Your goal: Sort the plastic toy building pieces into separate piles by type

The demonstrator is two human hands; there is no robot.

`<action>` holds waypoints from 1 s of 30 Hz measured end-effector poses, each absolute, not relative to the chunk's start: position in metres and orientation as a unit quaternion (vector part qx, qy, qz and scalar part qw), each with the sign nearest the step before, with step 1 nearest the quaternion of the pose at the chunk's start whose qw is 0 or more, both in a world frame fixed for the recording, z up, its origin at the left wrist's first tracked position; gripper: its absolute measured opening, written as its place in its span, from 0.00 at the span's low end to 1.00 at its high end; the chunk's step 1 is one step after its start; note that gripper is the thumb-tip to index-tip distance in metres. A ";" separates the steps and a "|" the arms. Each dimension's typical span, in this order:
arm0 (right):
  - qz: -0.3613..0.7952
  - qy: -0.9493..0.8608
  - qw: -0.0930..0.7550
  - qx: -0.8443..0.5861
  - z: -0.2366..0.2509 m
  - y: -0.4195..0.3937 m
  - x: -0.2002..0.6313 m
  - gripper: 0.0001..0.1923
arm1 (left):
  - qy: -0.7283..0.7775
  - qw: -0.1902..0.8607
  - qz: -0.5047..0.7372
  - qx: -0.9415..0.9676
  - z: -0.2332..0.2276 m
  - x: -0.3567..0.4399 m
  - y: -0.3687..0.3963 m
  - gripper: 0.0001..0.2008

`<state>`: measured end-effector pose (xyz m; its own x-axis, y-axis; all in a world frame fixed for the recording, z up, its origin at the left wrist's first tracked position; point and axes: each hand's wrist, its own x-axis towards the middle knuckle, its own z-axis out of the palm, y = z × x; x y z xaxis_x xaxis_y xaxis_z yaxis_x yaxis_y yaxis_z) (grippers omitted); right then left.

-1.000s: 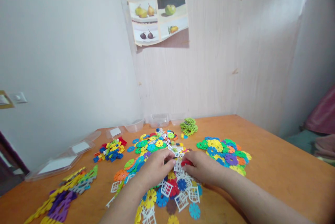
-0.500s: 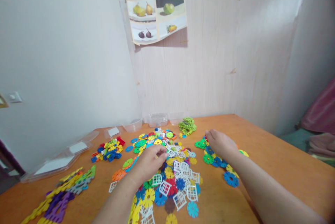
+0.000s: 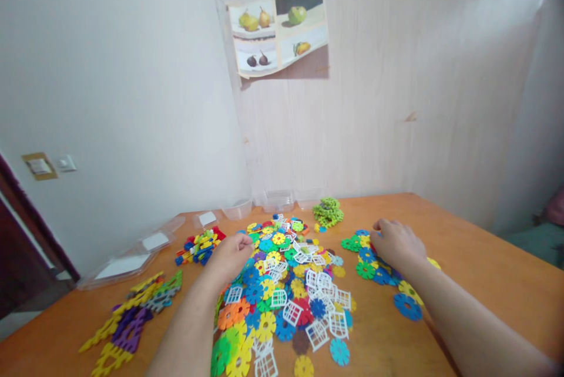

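Note:
My left hand [image 3: 229, 255] is curled, knuckles up, at the left edge of a big heap of coloured flower-shaped discs [image 3: 264, 298] mixed with white lattice pieces [image 3: 317, 335]. Its fingertips are tucked under, so whatever they may hold is hidden. My right hand [image 3: 394, 243] lies palm down on a smaller pile of discs [image 3: 368, 270] to the right, fingers bent onto the far edge of that pile. A lone blue disc [image 3: 408, 306] lies beside my right forearm. Everything sits on an orange wooden table [image 3: 476, 271].
A stack of green discs [image 3: 328, 212] stands at the back. Small coloured bricks [image 3: 200, 245] lie left of the heap, flat toothed strips [image 3: 132, 321] at the front left. Clear plastic lids and tubs [image 3: 132, 256] line the wall. A fruit picture [image 3: 282, 33] hangs above.
My right hand left the middle heap, where it held a red piece, and went right onto the smaller pile. My left hand drew back to the heap's left edge. The view shifted.

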<state>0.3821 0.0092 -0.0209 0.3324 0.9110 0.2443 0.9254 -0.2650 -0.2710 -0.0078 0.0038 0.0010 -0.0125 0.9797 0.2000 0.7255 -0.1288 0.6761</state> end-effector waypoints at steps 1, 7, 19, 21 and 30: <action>-0.023 -0.581 0.193 -0.790 -0.021 0.009 0.380 0.20 | 0.634 0.194 0.308 0.683 0.001 -0.010 0.002 0.12; -0.035 -0.638 0.226 -0.735 -0.019 0.001 0.354 0.19 | 0.628 0.192 0.194 0.728 -0.009 -0.025 0.000 0.18; -0.013 -0.747 0.277 -0.604 -0.020 -0.028 0.301 0.14 | 0.633 0.164 0.243 0.716 -0.008 -0.013 0.003 0.09; -0.009 -0.756 0.291 -0.586 -0.019 -0.033 0.295 0.14 | 0.615 0.191 0.281 0.712 -0.003 -0.004 0.002 0.07; 0.061 -0.844 0.298 -0.441 -0.015 -0.064 0.264 0.27 | 0.448 0.513 0.321 0.658 0.008 0.070 -0.031 0.11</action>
<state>0.2645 -0.0637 -0.0145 -0.4328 0.7817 0.4491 0.7084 0.6030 -0.3669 0.0698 -0.0314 0.0084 0.3925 0.9190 -0.0374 0.2618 -0.0726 0.9624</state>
